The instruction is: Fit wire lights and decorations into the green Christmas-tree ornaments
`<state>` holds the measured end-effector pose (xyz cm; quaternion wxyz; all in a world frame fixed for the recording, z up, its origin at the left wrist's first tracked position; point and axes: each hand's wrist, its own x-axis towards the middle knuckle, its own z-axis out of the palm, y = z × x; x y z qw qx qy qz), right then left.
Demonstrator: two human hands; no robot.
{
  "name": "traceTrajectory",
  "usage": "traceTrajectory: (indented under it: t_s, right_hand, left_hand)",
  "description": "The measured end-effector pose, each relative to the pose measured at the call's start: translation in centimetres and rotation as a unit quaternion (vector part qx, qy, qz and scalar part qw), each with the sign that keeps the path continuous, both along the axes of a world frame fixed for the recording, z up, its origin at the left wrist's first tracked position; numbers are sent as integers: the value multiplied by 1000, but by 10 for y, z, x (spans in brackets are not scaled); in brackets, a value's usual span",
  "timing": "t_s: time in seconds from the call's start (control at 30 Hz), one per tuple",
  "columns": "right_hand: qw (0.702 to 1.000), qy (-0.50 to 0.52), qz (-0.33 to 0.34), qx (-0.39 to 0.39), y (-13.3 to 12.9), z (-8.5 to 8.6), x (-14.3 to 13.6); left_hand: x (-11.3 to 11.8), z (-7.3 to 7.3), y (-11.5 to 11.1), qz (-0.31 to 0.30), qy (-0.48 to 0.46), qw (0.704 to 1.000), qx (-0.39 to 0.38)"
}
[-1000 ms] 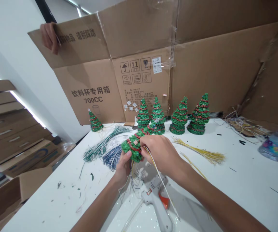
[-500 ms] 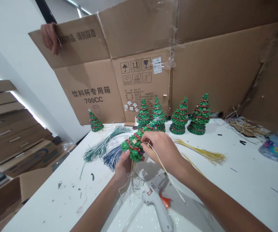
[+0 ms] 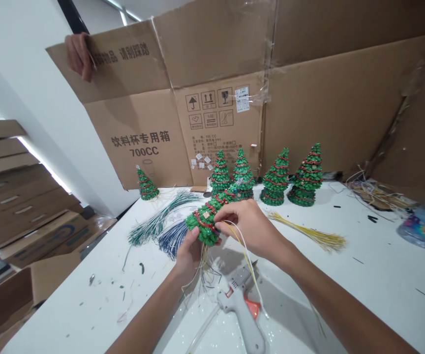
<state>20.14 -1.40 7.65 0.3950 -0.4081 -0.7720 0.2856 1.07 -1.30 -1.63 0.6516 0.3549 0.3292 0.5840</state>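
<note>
A small green Christmas tree (image 3: 207, 223) with red garland lies tilted in my left hand (image 3: 189, 250), whose thumb and fingers are closed round its base. My right hand (image 3: 247, 223) pinches yellow and white wires (image 3: 247, 253) against the side of the tree. Their free ends hang down past my palm, and the fingertips partly hide where they meet the tree. More thin wires trail below the base. Beneath my hands a grey glue gun (image 3: 240, 300) with an orange trigger rests on the white table (image 3: 124, 314).
Several finished trees (image 3: 276, 177) stand along the back by a cardboard wall (image 3: 212, 54). Green wires (image 3: 157, 221), blue wires (image 3: 171, 238) and yellow wires (image 3: 308, 231) lie in bundles. A plastic bottle (image 3: 424, 223) is at right. Another person's hand (image 3: 79, 55) grips the cardboard top.
The free ends of the yellow and white wires have swung left and now hang more steeply. My right fingers have shifted slightly against the tree. My left hand still holds it.
</note>
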Motion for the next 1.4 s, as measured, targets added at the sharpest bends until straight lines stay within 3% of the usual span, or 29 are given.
traceTrajectory:
  t_s: [0.33, 0.63, 1.07, 1.4]
  right_hand:
    - [998, 4, -23, 50, 2, -3, 1]
    - [996, -22, -75, 44, -1, 0, -3]
    - [999, 24, -43, 19, -2, -5, -9]
    - [995, 2, -90, 35, 1, -5, -7]
  left_hand:
    - [-1, 3, 0, -6, -2, 1000, -11]
    - [-1, 1, 0, -1, -2, 1000, -8]
    - [3, 6, -2, 0, -11, 1000, -4]
    - [3, 7, -3, -8, -2, 1000, -10]
